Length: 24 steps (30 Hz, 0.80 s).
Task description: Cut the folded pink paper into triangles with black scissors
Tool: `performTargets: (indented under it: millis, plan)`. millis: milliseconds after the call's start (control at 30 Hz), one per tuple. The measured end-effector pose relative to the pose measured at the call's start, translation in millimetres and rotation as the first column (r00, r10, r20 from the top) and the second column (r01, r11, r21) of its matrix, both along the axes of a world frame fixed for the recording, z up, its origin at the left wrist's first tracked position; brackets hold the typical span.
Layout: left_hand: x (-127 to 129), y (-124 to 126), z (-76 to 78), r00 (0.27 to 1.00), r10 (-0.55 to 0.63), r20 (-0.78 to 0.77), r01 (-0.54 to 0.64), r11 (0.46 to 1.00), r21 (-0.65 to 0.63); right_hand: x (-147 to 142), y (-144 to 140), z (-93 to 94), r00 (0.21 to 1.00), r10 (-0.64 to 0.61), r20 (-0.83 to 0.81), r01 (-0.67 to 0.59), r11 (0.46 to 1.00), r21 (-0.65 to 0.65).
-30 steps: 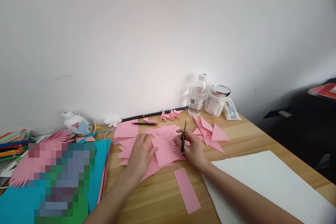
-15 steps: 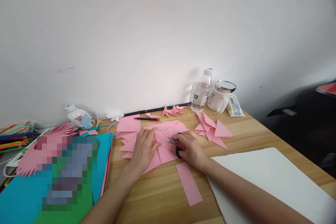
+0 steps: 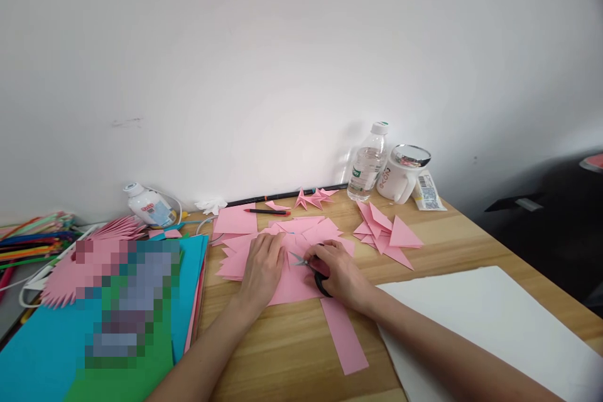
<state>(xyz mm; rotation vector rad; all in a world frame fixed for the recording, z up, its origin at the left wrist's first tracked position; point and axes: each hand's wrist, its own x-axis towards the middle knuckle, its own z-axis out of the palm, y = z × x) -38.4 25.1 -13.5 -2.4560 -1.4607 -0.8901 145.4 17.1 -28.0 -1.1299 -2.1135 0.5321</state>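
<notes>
Head view, starting at the right hand point(image 3: 342, 276): curled shut round the black loops of a pair of scissors point(image 3: 308, 267), blades slightly parted and pointing left, tips low over the pink sheet point(image 3: 292, 289). Just beside it, left hand point(image 3: 264, 267) spread flat with fingers nearly straight, gripping nothing, pressing that sheet down onto the wooden table point(image 3: 282, 352). Looks like a cutting step in hand, blades at or just above the paper near its middle; hard to tell whether the tips already bite the edge. Calls next, by this reading, for keeping the flat palm firm so the sheet cannot slide, and for steering the blades clear of the left fingertips, which lie close by. Under and behind the sheet, a loose pile of pink pieces point(image 3: 240, 245), overlapping. Toward the near edge, a long pink strip point(image 3: 343, 336) touching the sheet's lower border. Farther right, a cluster of folded pink triangles point(image 3: 386, 235), apart from the hands, and a large white sheet point(image 3: 471, 320) beneath the right forearm. Against the wall, folded pink stars point(image 3: 311, 198), a pen point(image 3: 264, 211), a water bottle point(image 3: 368, 163) and a white mug point(image 3: 400, 177) side by side. Off to the left, a stack of blue sheets point(image 3: 188, 289), a glue bottle point(image 3: 148, 206) and coloured pencils point(image 3: 28, 242).
</notes>
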Motion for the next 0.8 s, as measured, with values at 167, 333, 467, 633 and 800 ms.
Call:
performTargets:
  millis: [167, 333, 467, 633, 800]
  plan:
    - [1, -1, 0.2, 0.999, -0.029, -0.025, 0.030, 0.999, 0.032, 0, -2, 2.0, 1.000, -0.026, -0.014, 0.025, 0.998, -0.057]
    - [-2, 1, 0.8, 0.998, -0.047, 0.029, 0.044, 0.995, 0.090, 3, 1, 3.6, 0.990, -0.117, -0.082, 0.110, 0.990, -0.088]
    - [-4, 0, 1.0, 0.993, -0.058, 0.103, 0.038, 0.982, 0.186, 7, 6, 1.7, 0.966, -0.200, -0.167, 0.173, 0.972, -0.161]
    - [-11, 0, -2.8, 0.963, -0.061, 0.263, -0.023, 0.951, 0.307, 9, 10, -1.9, 0.907, -0.289, -0.307, 0.221, 0.946, -0.237]
    - [-18, 1, -1.4, 0.939, -0.032, 0.342, -0.110, 0.916, 0.385, 9, 11, -1.6, 0.890, -0.278, -0.362, 0.193, 0.948, -0.254]
